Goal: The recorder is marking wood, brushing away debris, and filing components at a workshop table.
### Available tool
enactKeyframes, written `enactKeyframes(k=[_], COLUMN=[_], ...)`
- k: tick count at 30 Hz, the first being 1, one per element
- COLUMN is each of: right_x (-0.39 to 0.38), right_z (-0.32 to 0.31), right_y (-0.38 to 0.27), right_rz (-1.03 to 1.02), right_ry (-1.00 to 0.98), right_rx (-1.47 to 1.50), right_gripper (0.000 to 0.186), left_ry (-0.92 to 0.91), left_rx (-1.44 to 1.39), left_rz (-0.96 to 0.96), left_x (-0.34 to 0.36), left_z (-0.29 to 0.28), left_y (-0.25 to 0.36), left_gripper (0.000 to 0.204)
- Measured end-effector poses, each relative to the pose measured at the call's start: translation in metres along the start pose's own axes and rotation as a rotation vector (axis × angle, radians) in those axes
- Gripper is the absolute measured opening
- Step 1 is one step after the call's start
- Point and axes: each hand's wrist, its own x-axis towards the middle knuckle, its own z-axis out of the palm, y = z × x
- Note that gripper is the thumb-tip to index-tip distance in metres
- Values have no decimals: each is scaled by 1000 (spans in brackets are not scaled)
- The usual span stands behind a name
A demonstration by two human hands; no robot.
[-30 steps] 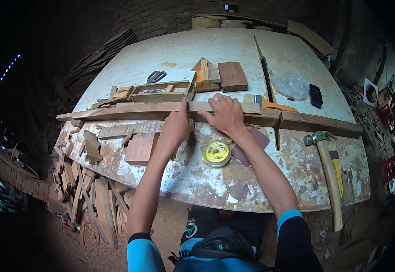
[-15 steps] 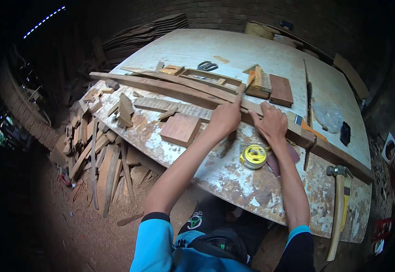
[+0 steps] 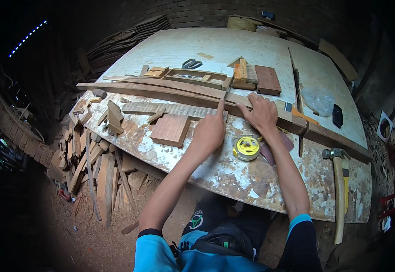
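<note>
My left hand [image 3: 206,136] is closed, index finger extended, on a narrow tool [image 3: 225,95] lying across a long pale plank [image 3: 170,84]; I cannot make out what tool it is. My right hand [image 3: 261,115] grips that plank just right of it, over a longer darker beam [image 3: 324,136]. A square wooden block [image 3: 170,129] and a rough strip [image 3: 138,108] lie left of my left hand. A yellow tape measure [image 3: 246,147] and a reddish sheet [image 3: 270,155] lie by my right wrist, and a brush [image 3: 288,108] sits beyond that hand.
The weathered worktable [image 3: 224,181] also holds wood blocks [image 3: 267,79], a wooden frame [image 3: 190,72], scissors [image 3: 190,64], a saw [image 3: 296,79], a plastic bag [image 3: 320,99] and a hammer [image 3: 338,181]. Offcuts [image 3: 93,181] are piled on the floor at left; stacked boards [image 3: 125,36] stand behind.
My view swung left, then slightly back, shifting everything in the frame. Both hands stay at the same part of the plank, with my left hand moving only slightly along the tool's line.
</note>
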Motion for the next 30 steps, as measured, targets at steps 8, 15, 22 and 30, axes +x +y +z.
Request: enactKeyframes(k=[8,15,22,30], right_x=[-5,-5,-6,-2], right_z=[-3,2,2,1], right_y=[-2,2,-4,5], right_rz=[-11,-6,6,31], right_ry=[15,51,41,18], right_rx=[-10,16,42,131], right_gripper=[50,49,48,49], left_ry=[-87,-45,-91,-152], left_rx=[-123,-39,-18,56], left_rz=[65,132,123,55], left_x=[86,74,76,-40], left_z=[-1,7,3,-21], left_y=[-15,-10,-9,-9], left_gripper=[59,60,60,65])
